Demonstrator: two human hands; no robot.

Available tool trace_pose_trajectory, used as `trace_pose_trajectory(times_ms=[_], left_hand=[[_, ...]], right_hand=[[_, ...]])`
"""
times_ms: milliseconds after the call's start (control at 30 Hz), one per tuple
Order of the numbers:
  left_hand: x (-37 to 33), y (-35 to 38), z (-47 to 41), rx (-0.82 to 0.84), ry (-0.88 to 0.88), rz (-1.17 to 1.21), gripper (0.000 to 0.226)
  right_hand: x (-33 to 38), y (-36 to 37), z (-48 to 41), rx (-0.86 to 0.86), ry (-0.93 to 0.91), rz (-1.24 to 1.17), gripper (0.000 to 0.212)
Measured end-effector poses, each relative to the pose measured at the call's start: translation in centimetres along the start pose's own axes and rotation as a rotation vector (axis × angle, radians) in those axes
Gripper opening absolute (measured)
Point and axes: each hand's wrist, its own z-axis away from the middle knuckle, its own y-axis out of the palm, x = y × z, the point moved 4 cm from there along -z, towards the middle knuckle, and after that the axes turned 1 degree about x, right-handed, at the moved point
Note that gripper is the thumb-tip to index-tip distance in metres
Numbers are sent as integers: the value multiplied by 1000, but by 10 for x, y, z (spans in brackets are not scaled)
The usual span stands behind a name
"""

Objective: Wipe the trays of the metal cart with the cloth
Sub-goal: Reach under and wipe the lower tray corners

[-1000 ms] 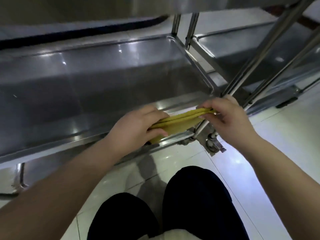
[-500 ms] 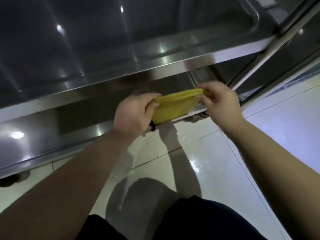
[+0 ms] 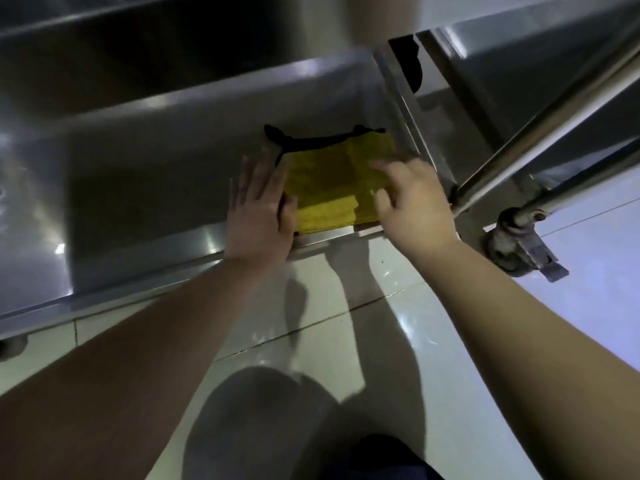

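Yellow cloth (image 3: 332, 181) in tray (image 3: 138, 168) corner, left hand (image 3: 259, 216) flat at its edge, right hand (image 3: 412, 202) splayed on it

Cloth (image 3: 332, 188) in tray (image 3: 145, 174), right corner; left hand (image 3: 258, 216) left, right hand (image 3: 412, 202) right.

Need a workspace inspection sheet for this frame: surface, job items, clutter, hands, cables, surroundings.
Surface: tray, bare steel with glare patches; dirt not discernible.
Job's things: cloth, yellow, folded, lying flat near the tray's right front corner.
Clutter: dark shape behind the cloth, possibly shadow; cannot tell.
Hands: left hand flat, fingers straight, at the cloth's left edge; right hand blurred, fingers spread on the cloth's right side.
Cables: nothing seen.
Surroundings: legs and caster right of the tray; tiled floor.
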Motion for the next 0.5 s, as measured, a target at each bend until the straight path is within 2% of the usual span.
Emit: trace_pose_trajectory(times_ms=[67,200,300,500], left_hand=[[14,5,-20,28,-87,-99,59],[38,25,-50,193,-267,-250,54],[46,34,-47,165,-278,-325,53],[46,32,-44,154,-268,-360,54]], right_hand=[[15,19,-21,152,-20,48,51],[20,70,-43,400,24,378,62],[14,84,-41,397,-14,494,63],[8,83,-106,331,-94,467,62]])
